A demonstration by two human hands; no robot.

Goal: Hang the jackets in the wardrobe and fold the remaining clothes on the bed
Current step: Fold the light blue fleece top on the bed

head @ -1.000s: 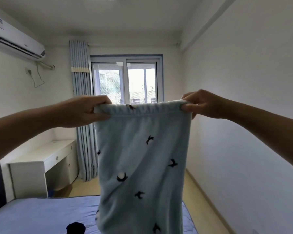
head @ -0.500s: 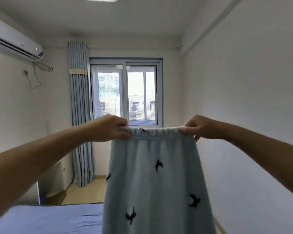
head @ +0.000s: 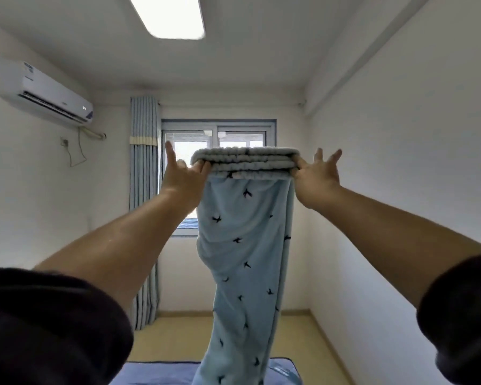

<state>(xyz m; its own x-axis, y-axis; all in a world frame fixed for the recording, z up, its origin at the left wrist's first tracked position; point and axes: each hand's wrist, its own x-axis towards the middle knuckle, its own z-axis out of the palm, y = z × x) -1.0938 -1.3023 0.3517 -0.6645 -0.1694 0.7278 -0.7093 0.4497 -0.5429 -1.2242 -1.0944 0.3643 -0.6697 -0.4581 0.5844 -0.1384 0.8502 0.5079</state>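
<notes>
Both arms reach forward and up, and between the hands a pair of pale blue fleece trousers (head: 245, 245) with small dark bird shapes hangs by its gathered waistband (head: 245, 162). The waistband is stretched level, seen from slightly below, in front of the window (head: 188, 144).

The left hand (head: 185, 176) pinches the left end of the waistband with its thumb and nearer fingers, while one finger sticks straight up, clear of the cloth. The right hand (head: 317, 173) grips the right end at its thumb side. Its other fingers are splayed upward and outward, away from the fabric. Exactly which right fingers close on the band is hard to tell, as the cloth hides the contact.

From the waistband the trousers drop straight down between the two forearms, narrowing and twisting a little lower down. Their lower part passes in front of the blue bed (head: 156, 373) at the bottom edge, where the leg ends are cut off from view, so I cannot say whether they touch the mattress.

Dark sleeves (head: 53, 329) cover both upper arms near the camera. A striped blue curtain (head: 143, 162) hangs left of the window, an air conditioner (head: 45, 93) sits high on the left wall, and a ceiling light (head: 170, 15) glows overhead.
</notes>
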